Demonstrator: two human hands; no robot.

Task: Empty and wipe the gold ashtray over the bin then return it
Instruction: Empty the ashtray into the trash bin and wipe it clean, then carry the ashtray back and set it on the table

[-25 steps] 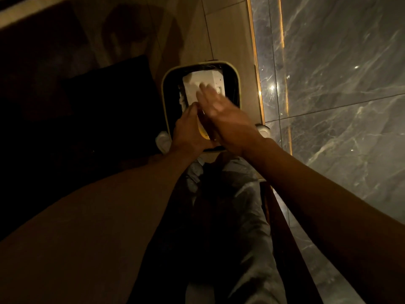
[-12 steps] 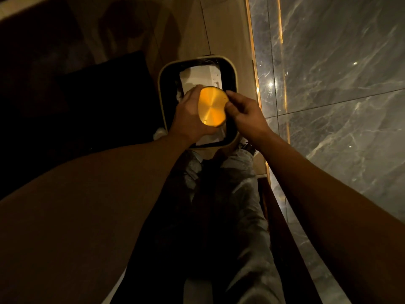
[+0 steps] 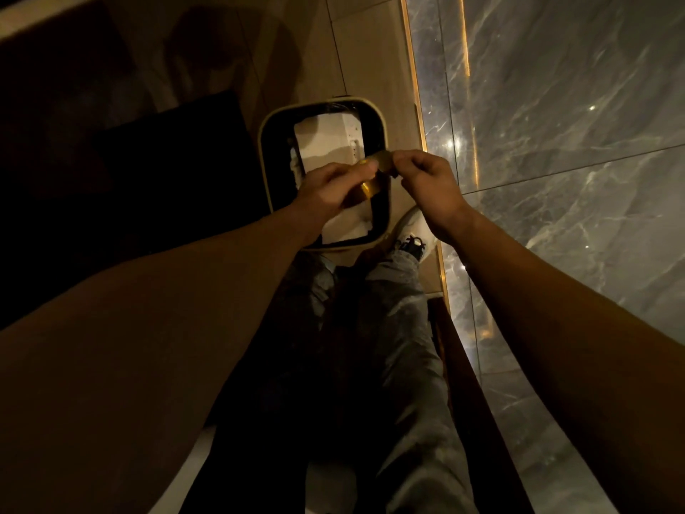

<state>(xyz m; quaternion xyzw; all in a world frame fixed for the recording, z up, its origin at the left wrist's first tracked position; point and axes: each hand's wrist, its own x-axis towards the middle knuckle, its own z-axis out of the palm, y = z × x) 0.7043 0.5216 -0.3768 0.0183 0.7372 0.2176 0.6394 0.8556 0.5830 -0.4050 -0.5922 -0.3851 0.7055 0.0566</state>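
The gold ashtray (image 3: 375, 176) is held tilted, nearly edge-on, over the right side of the bin (image 3: 265, 157), a cream-rimmed rounded-square bin with a dark liner and white paper (image 3: 326, 142) inside. My left hand (image 3: 333, 185) grips the ashtray's lower left side. My right hand (image 3: 430, 179) pinches its upper right rim with thumb and fingers. Most of the ashtray is hidden between the two hands; only a bright gold patch and a dull edge show.
A grey marble wall (image 3: 556, 142) with a lit gold strip runs close on the right. Beige floor tiles (image 3: 363, 50) lie beyond the bin. A dark block (image 3: 129, 179) sits left of the bin. My legs and a white shoe (image 3: 411, 231) are just below it.
The ashtray has turned from showing its flat gold face to nearly edge-on. My right hand moved from lying over it to pinching its rim. The bin looks lower in view.
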